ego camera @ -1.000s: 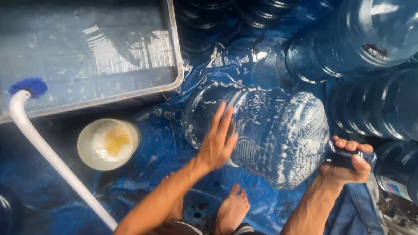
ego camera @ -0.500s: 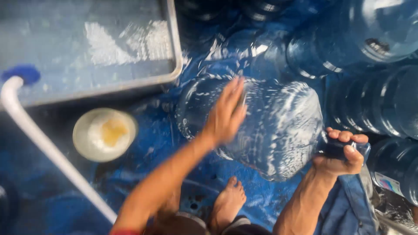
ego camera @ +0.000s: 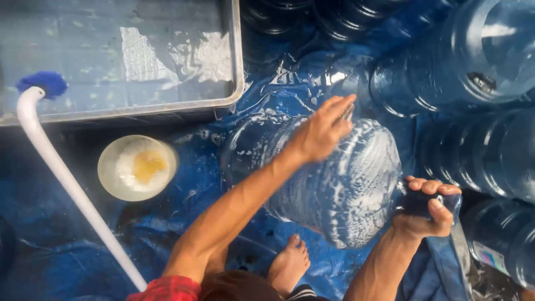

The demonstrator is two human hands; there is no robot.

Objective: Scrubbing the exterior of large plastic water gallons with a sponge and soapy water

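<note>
Scrubbing looked about halfway: the big clear-blue plastic water jug (ego camera: 329, 178) lay on its side mid-scene, suds mostly on its right half, left hand (ego camera: 320, 131) pressed flat on it, right hand (ego camera: 426, 209) fisted round its neck.

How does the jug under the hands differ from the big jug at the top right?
The soapy jug lies on its side, streaked with white suds; the top-right jug shows no foam. The left hand rests on the soapy jug and the right hand grips its neck end; nobody touches the top-right jug. Both are large, clear blue water jugs.
</note>
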